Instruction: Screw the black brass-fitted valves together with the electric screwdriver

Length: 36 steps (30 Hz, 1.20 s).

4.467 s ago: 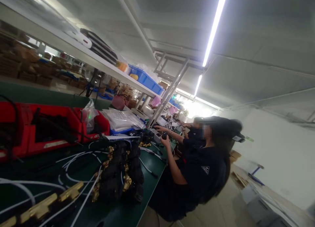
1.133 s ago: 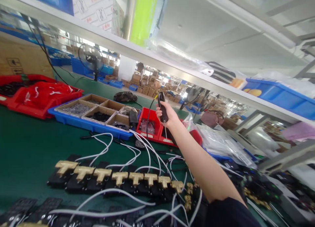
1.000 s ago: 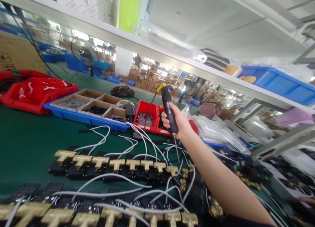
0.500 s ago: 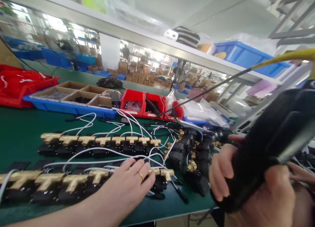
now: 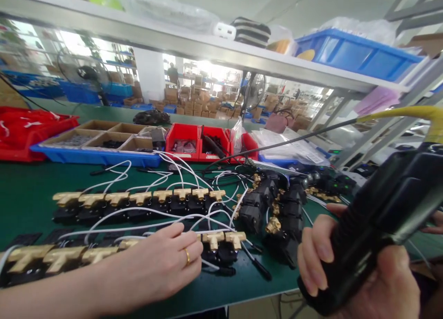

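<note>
My left hand (image 5: 169,256), with a ring on one finger, lies over the front row of black units topped with brass tee fittings. Its fingers curl downward close together; the fingertips and anything in them are hidden. Just right of it are a brass tee (image 5: 213,239) and another brass tee (image 5: 236,239) on black bodies. In the right foreground my right hand (image 5: 367,273) is wrapped round a black corded hand tool (image 5: 374,227) with a yellow sleeve (image 5: 401,114) on its cable. The tool's working end cannot be made out. White cables (image 5: 148,213) cross between the two rows.
Behind the back row (image 5: 138,199) stand a divided blue tray (image 5: 104,158) and red bins (image 5: 183,144). More black units with brass fittings (image 5: 256,199) are piled right of centre. A shelf (image 5: 194,42) spans above. Another person's hand (image 5: 434,224) shows at the right edge.
My left hand has moved slightly left and its fingers have curled in more, uncovering the brass tees to its right. The view has shifted a little; my right hand still grips the tool.
</note>
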Available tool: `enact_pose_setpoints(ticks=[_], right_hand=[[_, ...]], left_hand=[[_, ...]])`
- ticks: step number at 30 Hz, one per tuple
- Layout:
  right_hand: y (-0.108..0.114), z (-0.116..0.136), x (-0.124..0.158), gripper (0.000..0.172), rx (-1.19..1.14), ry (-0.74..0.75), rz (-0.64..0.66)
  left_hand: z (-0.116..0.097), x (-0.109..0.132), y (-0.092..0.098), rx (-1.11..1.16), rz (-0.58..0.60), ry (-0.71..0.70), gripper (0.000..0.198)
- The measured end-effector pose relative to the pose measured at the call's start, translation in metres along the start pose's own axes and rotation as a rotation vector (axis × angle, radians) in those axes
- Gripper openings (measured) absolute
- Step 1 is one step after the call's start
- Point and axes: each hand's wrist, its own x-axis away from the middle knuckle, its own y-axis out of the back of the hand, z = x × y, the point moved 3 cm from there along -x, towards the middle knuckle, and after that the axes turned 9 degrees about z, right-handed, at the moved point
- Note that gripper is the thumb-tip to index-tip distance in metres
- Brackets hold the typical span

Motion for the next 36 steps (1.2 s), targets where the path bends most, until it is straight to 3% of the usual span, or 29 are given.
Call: enact_pose_setpoints(ticks=[3, 5, 7, 9, 13, 16, 21, 24, 27, 30, 33, 36], right_hand=[[0.002, -0.005, 0.001, 0.041, 0.001, -0.030, 0.003], [0.005, -0.008, 0.001, 0.042, 0.003, -0.045, 0.016], [0.008, -0.011, 0.001, 0.041, -0.001, -0.054, 0.031], [0.010, -0.012, 0.000, 0.040, -0.009, -0.055, 0.041], [0.007, -0.012, -0.005, 0.039, 0.009, -0.018, 0.026], [-0.003, -0.011, -0.012, 0.038, 0.037, 0.046, 0.028], [-0.009, -0.018, -0.024, 0.031, 0.072, 0.118, 0.123], [-0.008, -0.028, -0.026, 0.028, 0.104, 0.111, 0.208], [-0.017, -0.037, -0.028, 0.027, 0.092, 0.127, 0.237], [-0.032, -0.041, -0.034, 0.026, 0.071, 0.181, 0.137], [-0.042, -0.034, -0.041, 0.025, 0.066, 0.249, 0.006], [-0.042, -0.021, -0.050, 0.030, 0.065, 0.217, 0.062]], left_hand=[[-0.003, 0.003, -0.004, -0.116, 0.022, -0.064, 0.006], [-0.001, 0.005, -0.003, -0.034, -0.034, -0.052, 0.014], [0.009, 0.008, 0.001, 0.155, -0.107, 0.030, 0.021], [0.025, 0.009, 0.005, 0.357, -0.147, 0.205, 0.022], [0.050, 0.001, 0.000, 0.572, 0.061, 0.556, 0.017], [0.051, -0.017, -0.004, 0.534, 0.156, 0.532, 0.025], [0.054, -0.034, -0.020, 0.615, 0.280, 0.529, 0.019], [0.058, -0.039, -0.015, 0.599, 0.107, 0.548, 0.014], [0.050, -0.052, 0.003, 0.745, -0.132, 0.444, 0.021], [0.034, -0.075, 0.018, 0.995, -0.200, 0.307, 0.022], [0.023, -0.093, 0.024, 1.107, -0.285, 0.278, 0.024], [0.020, -0.100, 0.019, 1.196, -0.319, 0.246, 0.021]])
